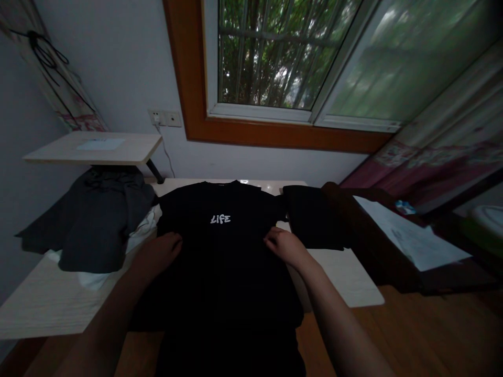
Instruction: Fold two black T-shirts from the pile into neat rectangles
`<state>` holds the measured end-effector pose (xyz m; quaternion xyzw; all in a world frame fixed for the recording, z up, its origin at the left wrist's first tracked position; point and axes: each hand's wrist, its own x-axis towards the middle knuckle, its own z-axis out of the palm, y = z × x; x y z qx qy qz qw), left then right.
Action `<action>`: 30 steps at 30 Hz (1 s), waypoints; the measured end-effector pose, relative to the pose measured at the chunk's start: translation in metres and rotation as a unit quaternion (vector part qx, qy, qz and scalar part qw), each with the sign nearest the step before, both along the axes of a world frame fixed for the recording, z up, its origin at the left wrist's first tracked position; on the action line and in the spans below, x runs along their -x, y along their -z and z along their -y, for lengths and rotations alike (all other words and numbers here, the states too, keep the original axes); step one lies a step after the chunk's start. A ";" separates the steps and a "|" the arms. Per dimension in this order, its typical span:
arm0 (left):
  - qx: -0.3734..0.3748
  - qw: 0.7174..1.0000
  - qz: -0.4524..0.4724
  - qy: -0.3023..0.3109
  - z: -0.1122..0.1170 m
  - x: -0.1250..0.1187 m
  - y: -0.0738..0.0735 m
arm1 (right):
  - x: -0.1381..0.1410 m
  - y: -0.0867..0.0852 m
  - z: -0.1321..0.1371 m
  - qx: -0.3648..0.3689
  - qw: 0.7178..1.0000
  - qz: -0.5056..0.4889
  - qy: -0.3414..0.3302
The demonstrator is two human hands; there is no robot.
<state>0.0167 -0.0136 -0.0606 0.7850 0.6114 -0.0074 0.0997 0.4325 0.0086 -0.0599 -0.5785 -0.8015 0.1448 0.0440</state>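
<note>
A black T-shirt [223, 262] with white lettering on its chest lies spread front side up, its collar toward the wall. At the shirt's left edge, below the sleeve, my left hand [165, 247] has its fingers curled onto the cloth. My right hand [285, 245] pinches the opposite edge just under the other sleeve. Both fingertips are dim against the dark fabric. The lower part of the shirt reaches the near table edge, where it blends with dark cloth below.
Beneath the shirt is a pale wooden table [346, 277]. Dark folded cloth [314, 217] lies on the right, and a heap of grey clothing [94, 220] on the left under a raised shelf [58, 149]. Further right, papers [408, 230] rest on dark furniture. A window [283, 57] is behind.
</note>
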 end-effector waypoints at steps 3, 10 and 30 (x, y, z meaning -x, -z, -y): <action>0.046 0.998 -0.026 -0.018 0.003 0.002 -0.006 | -0.006 -0.001 0.004 0.043 0.999 -0.012 -0.020; 0.202 0.977 0.044 -0.044 0.014 0.014 -0.015 | -0.015 -0.002 0.014 0.235 0.963 -0.131 -0.001; -0.029 0.998 0.031 0.052 -0.017 -0.039 -0.012 | -0.008 0.017 -0.016 -0.127 0.991 -0.040 -0.002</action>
